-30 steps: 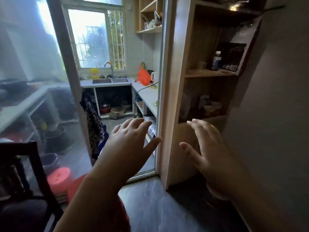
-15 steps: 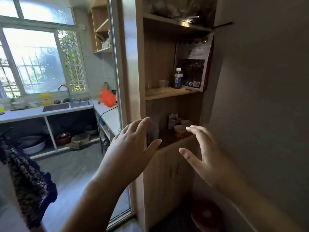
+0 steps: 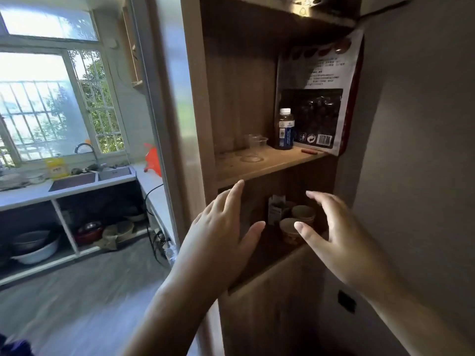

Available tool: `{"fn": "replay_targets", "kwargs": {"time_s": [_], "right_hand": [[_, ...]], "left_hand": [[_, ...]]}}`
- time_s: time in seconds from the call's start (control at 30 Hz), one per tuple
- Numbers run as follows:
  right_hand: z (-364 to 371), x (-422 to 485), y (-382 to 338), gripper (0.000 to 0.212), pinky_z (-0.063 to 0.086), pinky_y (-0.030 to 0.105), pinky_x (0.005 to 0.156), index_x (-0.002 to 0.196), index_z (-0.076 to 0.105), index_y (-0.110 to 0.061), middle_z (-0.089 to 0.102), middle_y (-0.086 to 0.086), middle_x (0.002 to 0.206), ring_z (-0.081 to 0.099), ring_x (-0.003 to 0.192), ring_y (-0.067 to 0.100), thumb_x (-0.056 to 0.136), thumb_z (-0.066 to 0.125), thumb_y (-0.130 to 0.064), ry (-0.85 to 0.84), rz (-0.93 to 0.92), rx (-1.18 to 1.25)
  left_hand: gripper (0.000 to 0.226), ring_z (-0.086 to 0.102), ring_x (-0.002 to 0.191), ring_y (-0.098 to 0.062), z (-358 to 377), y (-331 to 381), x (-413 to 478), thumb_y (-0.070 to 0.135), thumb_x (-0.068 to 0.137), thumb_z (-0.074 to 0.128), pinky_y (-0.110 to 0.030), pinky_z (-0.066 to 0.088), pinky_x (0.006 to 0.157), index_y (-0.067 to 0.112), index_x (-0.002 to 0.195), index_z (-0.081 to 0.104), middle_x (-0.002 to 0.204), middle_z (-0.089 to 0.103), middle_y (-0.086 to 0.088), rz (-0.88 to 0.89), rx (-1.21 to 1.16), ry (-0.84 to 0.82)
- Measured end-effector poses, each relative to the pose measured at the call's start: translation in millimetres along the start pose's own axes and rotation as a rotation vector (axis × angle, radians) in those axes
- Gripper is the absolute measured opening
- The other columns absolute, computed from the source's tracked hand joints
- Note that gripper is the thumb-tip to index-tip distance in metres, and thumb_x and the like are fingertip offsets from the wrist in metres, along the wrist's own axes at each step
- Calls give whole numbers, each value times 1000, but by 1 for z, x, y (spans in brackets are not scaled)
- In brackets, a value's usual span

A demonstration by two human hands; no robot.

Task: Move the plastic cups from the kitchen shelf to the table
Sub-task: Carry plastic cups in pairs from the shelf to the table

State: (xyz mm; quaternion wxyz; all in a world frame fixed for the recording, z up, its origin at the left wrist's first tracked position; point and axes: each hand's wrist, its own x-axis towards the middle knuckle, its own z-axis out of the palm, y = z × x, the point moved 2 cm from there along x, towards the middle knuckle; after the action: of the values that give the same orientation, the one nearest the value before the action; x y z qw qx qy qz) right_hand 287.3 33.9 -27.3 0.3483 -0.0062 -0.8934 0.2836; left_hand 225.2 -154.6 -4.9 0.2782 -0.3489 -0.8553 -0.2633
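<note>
A clear plastic cup point(image 3: 253, 147) stands on the middle board of the wooden kitchen shelf point(image 3: 267, 164), left of a dark bottle point(image 3: 284, 129); it may be a stack, I cannot tell. My left hand point(image 3: 223, 232) is raised in front of the shelf's lower compartment, fingers spread, holding nothing. My right hand point(image 3: 331, 235) is raised beside it on the right, also with spread fingers and nothing in it. Both hands are below the cup and apart from it. The table is not in view.
A large printed bag point(image 3: 318, 98) leans at the back right of the middle board. Brown paper cups point(image 3: 302, 214) and a small carton point(image 3: 276, 209) sit in the lower compartment. To the left lie a kitchen counter with a sink point(image 3: 90, 177), bowls point(image 3: 33, 249) underneath and a window.
The view has closed in on the shelf and swung right; the kitchen doorway has slid left. Both hands stay raised and spread, now level with the lower compartment.
</note>
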Motion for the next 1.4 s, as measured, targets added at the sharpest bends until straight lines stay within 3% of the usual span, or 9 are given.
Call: {"fn": "replay_targets", "kwargs": {"time_s": [0.13, 0.23, 0.3, 0.43, 0.6, 0.7, 0.97, 1.23, 1.4], "right_hand": [[11, 53, 33, 56, 26, 1, 79, 136, 34, -33, 34, -26, 123, 32, 112, -11, 85, 55, -44, -15, -11, 30], [18, 100, 58, 59, 33, 20, 94, 136, 34, -31, 39, -18, 130, 34, 119, -3, 83, 59, -40, -54, -47, 85], [21, 130, 75, 60, 30, 26, 98, 137, 33, -30, 38, -15, 135, 30, 123, -1, 84, 58, -41, -70, -111, 83], [26, 187, 113, 59, 29, 24, 96, 137, 34, -30, 40, -12, 137, 32, 124, 0, 84, 58, -40, -83, -202, 111], [36, 258, 154, 58, 28, 10, 84, 138, 32, -31, 39, -14, 133, 32, 112, -8, 86, 55, -42, -143, -279, 117], [53, 298, 167, 55, 34, 24, 94, 137, 36, -25, 40, -5, 138, 39, 121, 5, 87, 56, -37, -162, -315, 141], [108, 380, 185, 56, 40, 31, 98, 137, 35, -24, 40, 0, 141, 42, 124, 15, 87, 58, -34, -284, -358, 164], [144, 420, 196, 48, 35, 13, 70, 132, 41, -28, 46, -1, 139, 44, 110, 5, 87, 57, -38, -370, -340, 228], [156, 437, 202, 53, 37, 12, 64, 131, 43, -29, 51, -5, 132, 45, 105, 2, 83, 61, -42, -491, -324, 307]], "left_hand": [[72, 32, 128, -10, 28, -11, 36, 56, 82, 43, -19, 22, 94, 29, 143, 14, 144, 37, 6, -16, 9, 48], [74, 34, 128, -11, 48, -18, 64, 56, 82, 43, -21, 23, 96, 27, 143, 13, 143, 39, 3, -31, 43, 68], [73, 38, 128, -16, 61, -22, 87, 52, 83, 47, -25, 24, 100, 23, 143, 16, 141, 42, -1, -38, 107, 102], [72, 43, 124, -22, 90, -27, 143, 47, 84, 48, -36, 36, 100, 19, 143, 20, 139, 43, -7, -92, 152, 141], [76, 32, 131, -22, 131, -38, 211, 52, 81, 41, -37, 25, 104, 19, 144, 14, 146, 35, -7, -193, 230, 179], [81, 29, 132, -20, 156, -51, 240, 59, 79, 44, -37, 26, 103, 28, 143, 7, 149, 28, -2, -299, 228, 169], [81, 32, 131, -22, 191, -78, 281, 59, 79, 49, -40, 31, 101, 24, 143, 13, 148, 30, -2, -428, 351, 161], [88, 29, 134, -24, 209, -96, 301, 65, 75, 50, -41, 28, 104, 23, 143, 12, 148, 31, -4, -515, 443, 127], [88, 33, 132, -23, 219, -106, 305, 65, 74, 53, -39, 35, 99, 25, 143, 15, 147, 34, -3, -598, 397, 149]]}}
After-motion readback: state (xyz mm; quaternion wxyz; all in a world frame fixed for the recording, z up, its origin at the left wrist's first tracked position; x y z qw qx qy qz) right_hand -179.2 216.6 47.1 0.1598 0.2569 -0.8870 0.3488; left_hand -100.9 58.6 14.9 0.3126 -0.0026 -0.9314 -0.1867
